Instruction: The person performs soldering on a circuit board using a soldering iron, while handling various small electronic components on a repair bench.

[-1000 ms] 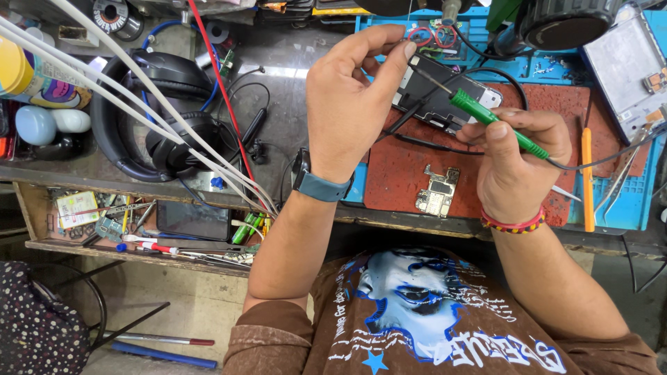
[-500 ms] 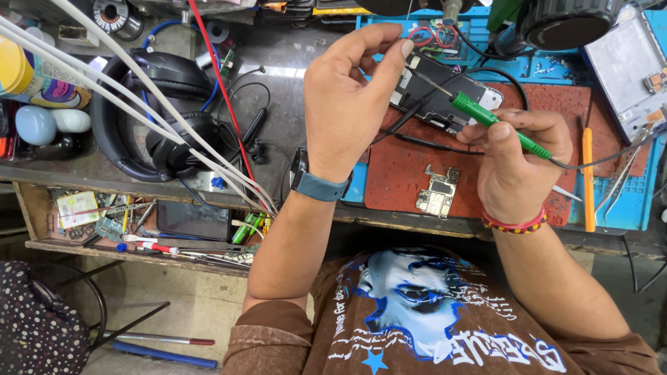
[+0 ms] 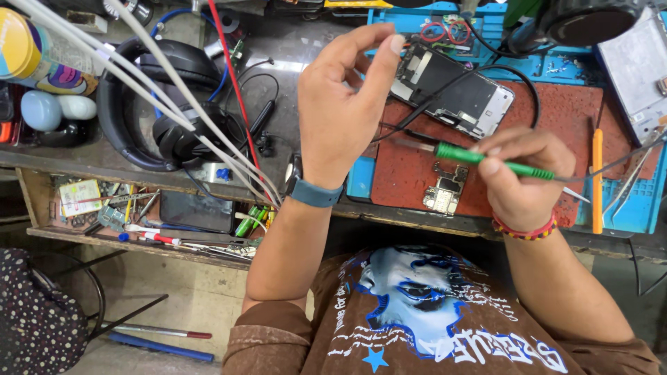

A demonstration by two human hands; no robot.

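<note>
One green screwdriver lies almost level in your right hand, fingers pinching it, tip pointing left; your left hand fingers curl loosely around nothing above the opened phone.

Headphones: black pair lying at nine o'clock on the bench.
White cables: bundle slanting across them from eleven o'clock.
Orange tool: slim pry stick upright at three o'clock.
Circuit board: small one on the red mat, dead centre.
</note>
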